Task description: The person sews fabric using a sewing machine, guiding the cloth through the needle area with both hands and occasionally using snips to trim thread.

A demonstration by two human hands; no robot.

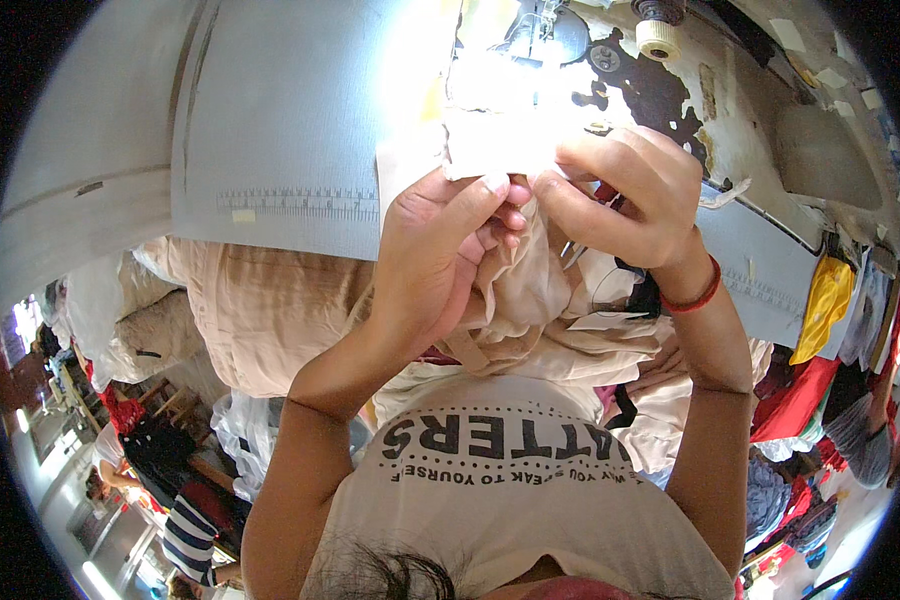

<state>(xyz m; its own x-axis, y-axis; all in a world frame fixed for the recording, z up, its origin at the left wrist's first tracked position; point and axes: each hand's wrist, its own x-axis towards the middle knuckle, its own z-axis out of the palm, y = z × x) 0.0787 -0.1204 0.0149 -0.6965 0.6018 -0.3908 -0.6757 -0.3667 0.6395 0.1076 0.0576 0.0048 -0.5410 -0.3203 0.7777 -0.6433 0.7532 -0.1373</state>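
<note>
Head view: two bare hands raised together over one grey sewing table (270, 120). Left hand (435, 255) curled, thumb and forefinger pinching the lower edge of one pale beige fabric piece (495, 145), held up just in front of the brightly lit sewing machine (670, 90). Right hand (625, 195) touching the left at the fingertips, fingers bent and pressed onto the same edge, with what looks like one small metal tool (573, 253) showing beneath the palm; grip on it too hidden to tell. One red bracelet (698, 295) around the right wrist. Rest of the beige cloth (270, 310) bunched in a heap between table edge and lap, spilling left. One printed measuring strip (298, 202) along the table front. One thread spool (657, 38) atop the machine. One yellow garment (822, 305) hanging at right, beside red cloth (800, 395).
</note>
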